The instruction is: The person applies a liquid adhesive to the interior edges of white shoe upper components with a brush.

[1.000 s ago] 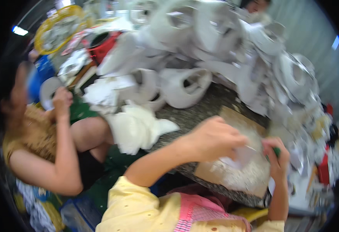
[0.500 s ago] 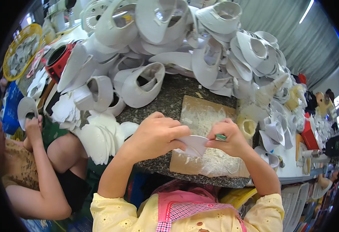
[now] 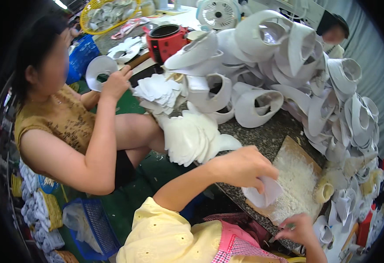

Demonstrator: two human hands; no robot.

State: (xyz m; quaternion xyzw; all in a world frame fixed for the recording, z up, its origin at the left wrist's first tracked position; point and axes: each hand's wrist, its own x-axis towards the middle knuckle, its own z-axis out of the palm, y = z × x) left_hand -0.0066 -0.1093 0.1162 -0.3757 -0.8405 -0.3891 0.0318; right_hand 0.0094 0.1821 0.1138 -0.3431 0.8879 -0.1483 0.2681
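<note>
Across the speckled stone worktop point(image 3: 255, 138): a flat brown board point(image 3: 304, 152), strewn with pale powder and flakes, lies askew before the worker.
Left hand point(image 3: 247, 168): above the board's near left edge, thumb and fingers pinching a thin white piece point(image 3: 266, 193), smooth and curved, that hides part of the board.
Right hand point(image 3: 299, 230): low at the board's near right end, fingers loosely bent; a small greenish item point(image 3: 291, 225) shows among them, too blurred to tell whether it is gripped.
White pile point(image 3: 304, 48): heaped beyond the board and down its right side, smooth matte moulded shapes with wide brims and open loops, rather like visors, leaning on one another and crowding the far end.
Cream stack point(image 3: 190, 138): left of the board, thin leaf-like layers fanned out.
Yellowish cup shape point(image 3: 324, 193): just beside the board's right edge, open end showing.
Red cooker point(image 3: 165, 46): far beyond the board to the left, glossy, dark inside, with a tiny lit display on its front.
Co-worker point(image 3: 65, 105): left of the board, in a brown patterned top, holding a white ring-like piece point(image 3: 101, 65).
Blue basket point(image 3: 97, 228): on the green floor left of the board, perforated plastic, with a translucent bag inside.
</note>
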